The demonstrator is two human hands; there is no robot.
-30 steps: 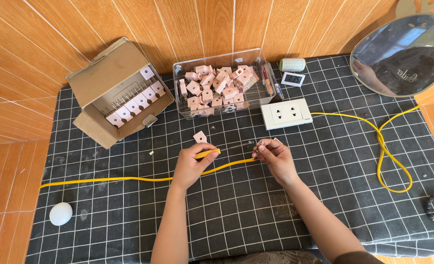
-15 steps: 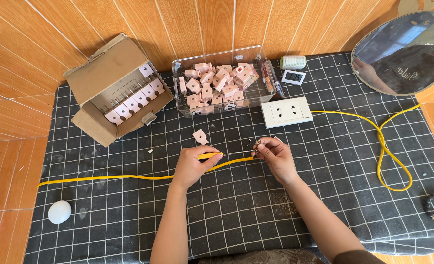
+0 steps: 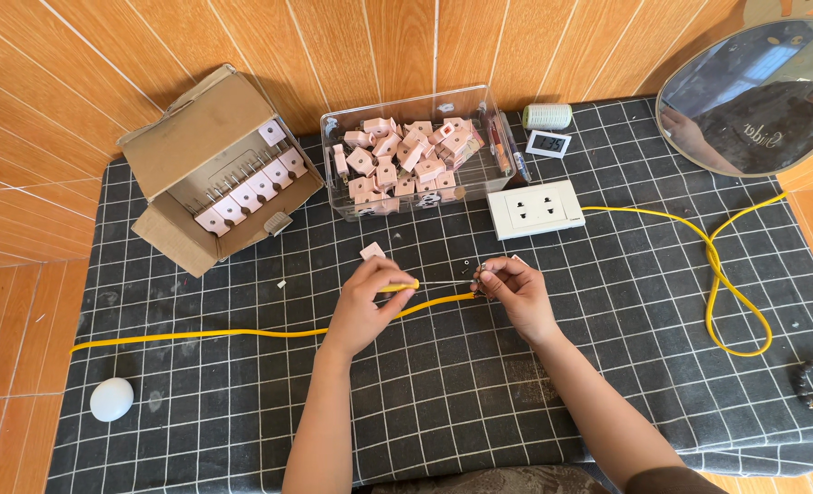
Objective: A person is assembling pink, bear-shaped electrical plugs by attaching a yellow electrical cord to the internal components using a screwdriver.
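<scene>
left hand (image 3: 367,297): fingers pinched on yellow cable (image 3: 242,333), near its end
right hand (image 3: 513,291): fingers closed on small dark part (image 3: 478,273), too small to identify
cable: runs left across black grid mat (image 3: 479,402)
pink piece (image 3: 371,251): just above left hand
beyond: clear bin (image 3: 333,155), white socket (image 3: 535,209), cardboard box (image 3: 196,128)

We look down from the person's head, fairly close, facing a wooden wall (image 3: 406,37). Only one view shows the black checked table (image 3: 242,430).
</scene>
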